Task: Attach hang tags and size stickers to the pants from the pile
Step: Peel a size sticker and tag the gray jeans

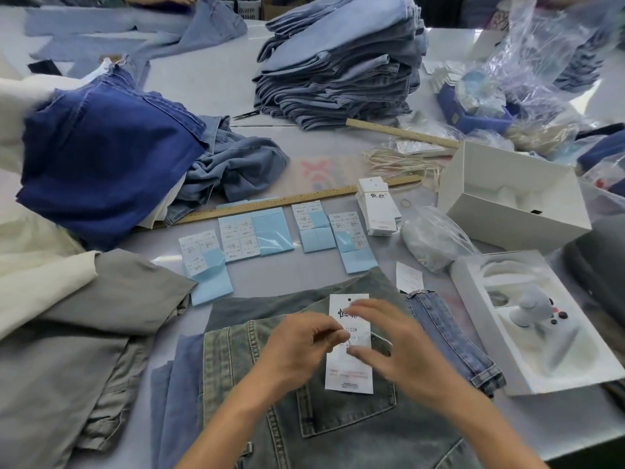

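Observation:
A pair of grey-green washed jeans (338,424) lies flat in front of me, back pocket up. On it rests a white hang tag (348,377) printed "1103#". My left hand (297,346) has curled fingers pinching something small at the tag's left edge; what it pinches is too small to tell. My right hand (399,346) hovers over the tag with spread fingers, fingertips on its middle. Several blue sticker sheets (270,231) with white size stickers lie beyond the jeans. A stack of hang tags (377,208) stands to their right.
A tall pile of folded light-blue jeans (338,72) sits at the back. Dark blue and grey garments (101,170) crowd the left. Two wooden rulers (287,202), strings (399,162), plastic bags (433,242) and open white boxes (514,201) fill the right.

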Demonstrator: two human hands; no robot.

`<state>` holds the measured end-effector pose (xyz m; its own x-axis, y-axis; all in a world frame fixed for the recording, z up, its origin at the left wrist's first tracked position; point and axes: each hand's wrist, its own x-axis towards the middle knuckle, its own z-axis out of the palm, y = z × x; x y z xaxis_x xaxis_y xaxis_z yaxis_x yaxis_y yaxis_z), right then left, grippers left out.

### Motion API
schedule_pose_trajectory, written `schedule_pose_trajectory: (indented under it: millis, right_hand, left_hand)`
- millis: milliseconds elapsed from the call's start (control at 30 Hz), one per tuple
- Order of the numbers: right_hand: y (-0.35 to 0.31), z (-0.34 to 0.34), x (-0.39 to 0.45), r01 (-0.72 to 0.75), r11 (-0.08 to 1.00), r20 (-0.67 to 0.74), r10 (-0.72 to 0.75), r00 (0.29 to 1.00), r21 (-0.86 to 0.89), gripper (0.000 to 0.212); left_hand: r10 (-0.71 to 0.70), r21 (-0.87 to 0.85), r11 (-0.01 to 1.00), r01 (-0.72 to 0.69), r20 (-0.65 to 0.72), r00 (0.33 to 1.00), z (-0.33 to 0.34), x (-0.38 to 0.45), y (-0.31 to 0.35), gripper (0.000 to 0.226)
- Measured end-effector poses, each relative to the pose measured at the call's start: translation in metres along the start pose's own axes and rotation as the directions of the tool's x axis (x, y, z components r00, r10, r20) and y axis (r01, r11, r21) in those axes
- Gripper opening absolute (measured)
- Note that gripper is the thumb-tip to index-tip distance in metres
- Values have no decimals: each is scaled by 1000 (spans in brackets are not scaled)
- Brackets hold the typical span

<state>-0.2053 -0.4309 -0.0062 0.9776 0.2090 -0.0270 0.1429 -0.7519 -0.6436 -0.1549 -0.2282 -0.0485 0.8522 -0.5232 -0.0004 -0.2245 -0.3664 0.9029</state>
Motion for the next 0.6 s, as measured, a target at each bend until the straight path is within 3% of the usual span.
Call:
schedule_pose_trajectory:
  millis: [67, 133, 200, 300, 467, 600]
  right_hand:
    - [-9, 21, 2, 46, 992, -83, -36, 996, 119, 36]
    - [-13, 31, 5, -11, 975, -148, 45, 988, 224, 26]
    - [-12, 34, 8, -72, 957, -160, 120, 980, 282, 18]
    - [-9, 33, 8, -69, 950, -150, 119, 982, 305, 11]
    - [0, 29, 8, -92, 933, -173, 160, 972, 348, 19]
    - [5, 28, 9, -92, 926, -193, 173, 966, 366, 29]
  left_hand:
    - [-21, -17, 1000, 21, 17, 1000, 1, 3, 0, 9]
    - [-41, -29, 999, 42, 32, 999, -1, 5, -2, 13]
    - [-57, -21, 998, 58, 34, 998, -2, 7, -3, 23]
    - [-50, 9, 999, 50, 64, 997, -6, 12, -5, 32]
    - [-15, 24, 1000, 13, 96, 995, -3, 21, -4, 42]
    - [-11, 3, 1000, 11, 71, 997, 7, 26, -14, 31]
